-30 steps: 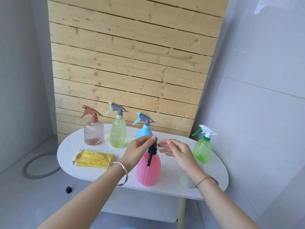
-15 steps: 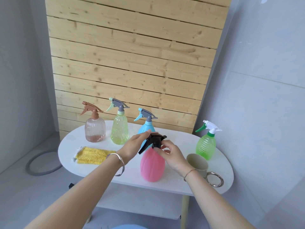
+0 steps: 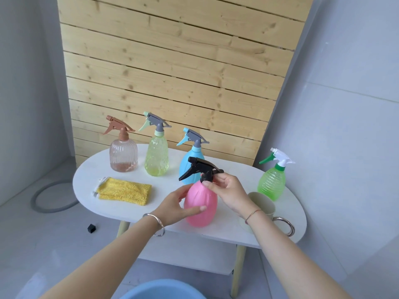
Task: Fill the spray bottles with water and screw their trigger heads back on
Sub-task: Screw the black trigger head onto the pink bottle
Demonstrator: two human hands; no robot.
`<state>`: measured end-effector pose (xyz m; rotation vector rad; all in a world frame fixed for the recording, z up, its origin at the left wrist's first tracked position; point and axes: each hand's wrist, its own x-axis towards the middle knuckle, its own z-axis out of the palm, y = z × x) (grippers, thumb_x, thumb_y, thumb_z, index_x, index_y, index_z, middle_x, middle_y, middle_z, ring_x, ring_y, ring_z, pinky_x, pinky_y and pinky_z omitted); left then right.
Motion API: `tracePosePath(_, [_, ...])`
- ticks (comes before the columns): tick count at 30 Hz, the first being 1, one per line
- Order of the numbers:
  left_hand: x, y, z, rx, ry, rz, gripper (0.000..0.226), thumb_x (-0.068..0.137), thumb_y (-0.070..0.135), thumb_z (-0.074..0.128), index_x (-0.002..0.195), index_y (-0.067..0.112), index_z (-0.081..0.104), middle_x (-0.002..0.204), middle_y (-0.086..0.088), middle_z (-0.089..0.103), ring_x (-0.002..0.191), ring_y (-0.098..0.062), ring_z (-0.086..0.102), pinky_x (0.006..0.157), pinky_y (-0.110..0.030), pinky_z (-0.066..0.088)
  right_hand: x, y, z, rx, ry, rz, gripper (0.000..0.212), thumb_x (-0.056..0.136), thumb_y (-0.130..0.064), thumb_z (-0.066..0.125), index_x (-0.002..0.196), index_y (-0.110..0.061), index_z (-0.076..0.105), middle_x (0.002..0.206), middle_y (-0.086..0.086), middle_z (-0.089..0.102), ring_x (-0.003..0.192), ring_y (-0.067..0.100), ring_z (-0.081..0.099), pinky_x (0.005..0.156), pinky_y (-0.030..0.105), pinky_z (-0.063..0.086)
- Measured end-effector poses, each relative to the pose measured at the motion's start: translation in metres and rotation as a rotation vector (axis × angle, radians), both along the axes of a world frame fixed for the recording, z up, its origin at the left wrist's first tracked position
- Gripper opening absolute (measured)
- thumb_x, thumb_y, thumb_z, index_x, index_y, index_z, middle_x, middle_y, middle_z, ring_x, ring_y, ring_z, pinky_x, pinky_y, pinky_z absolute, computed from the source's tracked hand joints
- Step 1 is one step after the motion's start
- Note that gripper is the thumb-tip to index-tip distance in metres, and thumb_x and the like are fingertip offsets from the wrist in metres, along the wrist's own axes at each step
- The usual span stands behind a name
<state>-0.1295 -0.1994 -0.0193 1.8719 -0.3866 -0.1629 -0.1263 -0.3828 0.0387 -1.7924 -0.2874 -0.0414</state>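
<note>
Pink plastic, upright: the pink bottle (image 3: 200,203) stands toward the near edge of the table (image 3: 166,180), held between our two hands. Our right hand (image 3: 228,190) pinches the collar of the black trigger head (image 3: 200,168) with curled thumb and fingertips. The head sits on the bottle's neck, nozzle pointing left. We cannot tell how far the collar is threaded on. Our left hand (image 3: 174,207) grips the bottle's body from the left, thumb laid across the front and fingers wrapped round the side.

Just right of the bottle, partly behind our right wrist, is a beige cup (image 3: 263,203). To the left lies a folded yellow cloth (image 3: 124,190).

Farther back, four bottles stand upright with heads fitted. From left they are the brown bottle (image 3: 123,155), yellow bottle (image 3: 156,156) and blue bottle (image 3: 191,165), the last directly behind the pink one. The green bottle (image 3: 271,184) stands apart at the far right.

A blue basin (image 3: 162,291) shows at the near edge, below the table. A wood panel (image 3: 172,72) backs the scene.
</note>
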Motion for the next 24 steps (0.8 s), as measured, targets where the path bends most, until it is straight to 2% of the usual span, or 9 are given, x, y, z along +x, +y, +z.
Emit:
tracePosePath(2, [0.005, -0.004, -0.002, -0.012, -0.03, 0.009, 0.081, 0.054, 0.06, 0.079, 0.125, 0.032, 0.055, 0.119, 0.013, 0.064, 0.111, 0.0, 0.059, 0.103, -0.025, 0.044, 0.001, -0.002, -0.002, -0.035, -0.034, -0.026, 0.014, 0.081, -0.012, 0.073, 0.093, -0.018, 0.072, 0.1, -0.001, 0.073, 0.096, 0.01, 0.067, 0.095, 0.031, 0.05])
tracePosePath(4, [0.009, -0.006, -0.002, -0.034, -0.031, 0.013, 0.081, 0.051, 0.06, 0.081, 0.122, 0.03, 0.057, 0.116, 0.011, 0.065, 0.107, -0.001, 0.06, 0.095, -0.022, 0.048, 0.0, -0.003, -0.005, -0.038, -0.073, -0.065, 0.015, 0.079, -0.014, 0.075, 0.091, -0.022, 0.073, 0.098, -0.004, 0.074, 0.098, 0.01, 0.068, 0.095, 0.031, 0.05])
tracePosePath(10, [0.008, -0.012, -0.013, -0.122, -0.027, 0.102, 0.063, 0.065, 0.034, 0.087, 0.12, 0.026, 0.057, 0.115, 0.009, 0.065, 0.11, -0.006, 0.058, 0.082, -0.019, 0.052, -0.008, 0.016, -0.016, -0.122, -0.235, -0.299, 0.009, 0.078, -0.027, 0.076, 0.085, -0.023, 0.073, 0.086, -0.012, 0.073, 0.089, 0.002, 0.067, 0.083, 0.02, 0.051])
tracePosePath(17, [0.007, -0.014, -0.009, -0.134, -0.013, 0.118, 0.065, 0.062, 0.037, 0.087, 0.119, 0.025, 0.057, 0.116, 0.008, 0.064, 0.111, -0.008, 0.058, 0.075, -0.012, 0.05, -0.012, 0.025, -0.015, -0.121, -0.251, -0.424, 0.02, 0.076, -0.028, 0.078, 0.093, -0.019, 0.074, 0.082, -0.02, 0.067, 0.083, -0.009, 0.063, 0.074, 0.003, 0.042])
tracePosePath(19, [0.008, -0.013, -0.006, -0.133, 0.013, 0.118, 0.07, 0.057, 0.042, 0.089, 0.117, 0.026, 0.057, 0.116, 0.009, 0.063, 0.11, -0.007, 0.058, 0.075, -0.013, 0.05, -0.011, 0.024, -0.013, -0.1, -0.214, -0.401, 0.016, 0.076, -0.025, 0.078, 0.091, -0.02, 0.074, 0.082, -0.02, 0.067, 0.082, -0.014, 0.061, 0.075, 0.003, 0.042])
tracePosePath(21, [0.011, -0.011, -0.001, -0.101, 0.026, 0.106, 0.077, 0.05, 0.053, 0.089, 0.116, 0.027, 0.058, 0.116, 0.012, 0.062, 0.108, -0.005, 0.058, 0.075, -0.012, 0.049, -0.008, 0.021, -0.008, -0.036, -0.137, -0.348, 0.011, 0.076, -0.019, 0.078, 0.085, -0.024, 0.072, 0.083, -0.016, 0.069, 0.082, -0.008, 0.064, 0.078, 0.01, 0.047])
tracePosePath(24, [0.016, -0.015, 0.009, -0.071, 0.021, 0.076, 0.066, 0.063, 0.05, 0.082, 0.12, 0.027, 0.057, 0.119, 0.012, 0.061, 0.108, -0.006, 0.059, 0.087, -0.017, 0.049, -0.003, 0.006, 0.001, 0.12, -0.044, -0.318, 0.013, 0.078, -0.011, 0.076, 0.082, -0.022, 0.071, 0.084, -0.009, 0.072, 0.08, 0.002, 0.068, 0.079, 0.019, 0.051])
